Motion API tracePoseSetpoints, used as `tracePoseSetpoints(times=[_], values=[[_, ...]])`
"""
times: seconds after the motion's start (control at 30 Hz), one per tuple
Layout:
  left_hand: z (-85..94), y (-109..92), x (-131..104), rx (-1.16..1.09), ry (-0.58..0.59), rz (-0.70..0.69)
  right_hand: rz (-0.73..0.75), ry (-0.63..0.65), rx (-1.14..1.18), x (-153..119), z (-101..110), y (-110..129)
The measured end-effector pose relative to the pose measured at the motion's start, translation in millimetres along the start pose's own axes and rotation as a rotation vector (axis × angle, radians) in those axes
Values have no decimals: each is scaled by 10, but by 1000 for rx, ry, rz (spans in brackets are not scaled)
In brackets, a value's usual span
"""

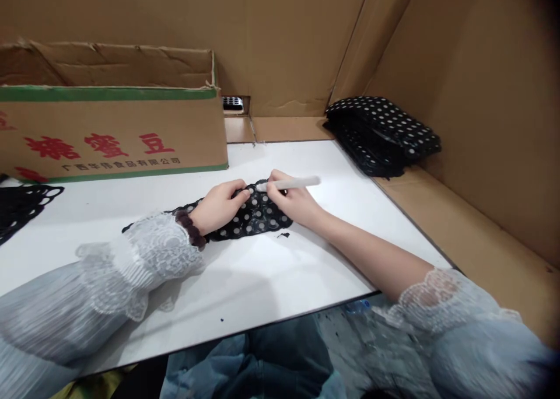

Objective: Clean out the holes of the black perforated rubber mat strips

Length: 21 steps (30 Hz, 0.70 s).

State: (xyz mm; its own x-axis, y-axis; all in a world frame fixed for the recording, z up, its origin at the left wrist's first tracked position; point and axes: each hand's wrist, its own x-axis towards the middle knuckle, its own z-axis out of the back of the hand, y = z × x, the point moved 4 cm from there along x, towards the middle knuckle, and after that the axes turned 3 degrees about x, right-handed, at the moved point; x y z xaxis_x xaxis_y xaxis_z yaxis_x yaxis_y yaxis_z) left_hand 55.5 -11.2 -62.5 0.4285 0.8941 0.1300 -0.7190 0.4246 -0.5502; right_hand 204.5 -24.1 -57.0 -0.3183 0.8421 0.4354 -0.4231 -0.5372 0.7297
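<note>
A strip of black sheet with white dots (245,223) lies across the white table. My left hand (221,206) rests on the strip, fingers curled and thumb pressed at its far edge, gripping it. At the strip's right end, my right hand (293,199) is closed around a slim white pen-shaped tool (297,182). The tool's tip meets the strip's far edge, close to my left thumb. What kind of tool it is, I cannot make out. Part of the strip is hidden under my left wrist and sleeve.
An open cardboard box (114,133) with green edges and red characters stands back left. Black dotted sheets (385,128) are piled back right by the cardboard wall. A black piece with holes (26,206) lies far left. A small black scrap (283,235) sits near the strip.
</note>
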Motion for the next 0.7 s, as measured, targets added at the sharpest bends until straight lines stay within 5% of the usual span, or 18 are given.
tracePoseSetpoints(times=[0.17,0.4,0.7], values=[[14,25,-1,-5,-14,8,-136,72,143,-22,107,-61],[27,-31,-34,-34,59,-37,-81,116,151,-37,47,-71],[0,11,-30,-164,136,83,81,113,47,-56,49,-3]])
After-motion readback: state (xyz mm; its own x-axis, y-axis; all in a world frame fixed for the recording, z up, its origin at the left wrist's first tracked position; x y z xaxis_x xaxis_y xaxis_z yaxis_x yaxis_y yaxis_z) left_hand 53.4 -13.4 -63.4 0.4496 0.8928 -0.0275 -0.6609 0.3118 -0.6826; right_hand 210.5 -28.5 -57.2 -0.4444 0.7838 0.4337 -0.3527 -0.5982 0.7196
